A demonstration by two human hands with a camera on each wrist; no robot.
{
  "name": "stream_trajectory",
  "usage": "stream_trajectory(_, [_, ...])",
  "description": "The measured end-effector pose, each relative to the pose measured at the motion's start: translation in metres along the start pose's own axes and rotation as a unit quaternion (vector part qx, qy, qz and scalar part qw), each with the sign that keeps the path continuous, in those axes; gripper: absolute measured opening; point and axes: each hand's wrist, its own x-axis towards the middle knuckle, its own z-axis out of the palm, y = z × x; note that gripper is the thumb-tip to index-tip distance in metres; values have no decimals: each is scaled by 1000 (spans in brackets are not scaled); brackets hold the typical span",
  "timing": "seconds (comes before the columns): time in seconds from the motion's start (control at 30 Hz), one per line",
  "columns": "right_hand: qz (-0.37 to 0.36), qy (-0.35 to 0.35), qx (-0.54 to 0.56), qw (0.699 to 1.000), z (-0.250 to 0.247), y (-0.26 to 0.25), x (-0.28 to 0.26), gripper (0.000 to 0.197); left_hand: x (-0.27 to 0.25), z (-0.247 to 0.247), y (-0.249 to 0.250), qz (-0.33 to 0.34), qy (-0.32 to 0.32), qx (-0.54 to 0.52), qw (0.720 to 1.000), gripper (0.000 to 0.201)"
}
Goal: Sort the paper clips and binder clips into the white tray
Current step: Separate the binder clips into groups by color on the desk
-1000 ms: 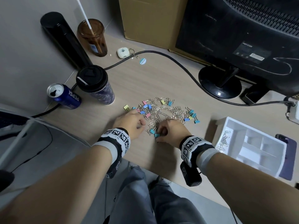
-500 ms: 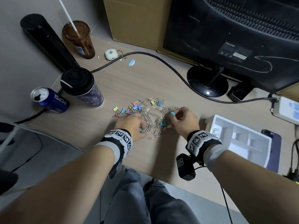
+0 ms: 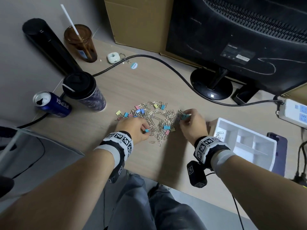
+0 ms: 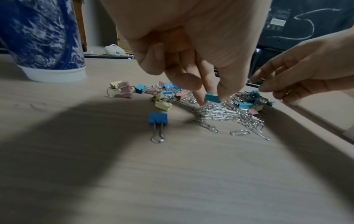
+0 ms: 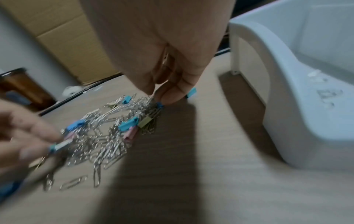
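A pile of silver paper clips (image 3: 156, 120) mixed with pastel binder clips (image 3: 139, 111) lies mid-desk. My left hand (image 3: 144, 130) is at the pile's near left edge and pinches a teal binder clip (image 4: 211, 97) between thumb and fingertips. My right hand (image 3: 184, 117) is at the pile's right edge, fingers curled round teal binder clips (image 3: 184, 116); one teal clip (image 5: 191, 92) peeks out behind the thumb. The white tray (image 3: 214, 125) stands just right of that hand, with a few paper clips (image 3: 219, 134) in its left compartment. A lone blue binder clip (image 4: 158, 119) lies under my left palm.
A dark lidded cup (image 3: 83, 90), a Pepsi can (image 3: 51, 103) and a brown tumbler (image 3: 81, 44) stand left of the pile. A black cable (image 3: 166, 67) crosses behind it to a power strip (image 3: 294, 113). A monitor stand (image 3: 211, 85) is behind. A phone (image 3: 280, 151) lies past the tray.
My right hand moved from the pile's near edge to its right side and now holds teal binder clips. My left hand stayed at the near left edge, now pinching a teal clip.
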Motion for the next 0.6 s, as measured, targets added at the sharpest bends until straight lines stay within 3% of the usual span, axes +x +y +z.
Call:
stream_trajectory(0.07, [-78,-90,-22,993,3,-12,-5,35,-2,-5,-7,-6,8,-10,1000,20])
stream_trajectory(0.17, [-161,-198,-139,957,12,-29,-13,70,-5,-16,-24,-42,25,-18,999,20])
stream_trajectory(0.23, [-188,-202,-240,931,18,-37,-15,95,-7,-22,-37,-67,39,-10,997,20])
stream_trajectory(0.33, [-207,-195,-282,916,26,-44,-14,111,-11,-24,-55,-98,76,21,992,16])
stream_trajectory(0.47, [-217,-196,-268,918,37,-47,-13,112,-11,-16,-73,-132,89,53,986,18])
stream_trajectory(0.6, [-192,-185,-213,940,45,-53,-9,94,-8,-9,-74,-131,80,60,986,19])
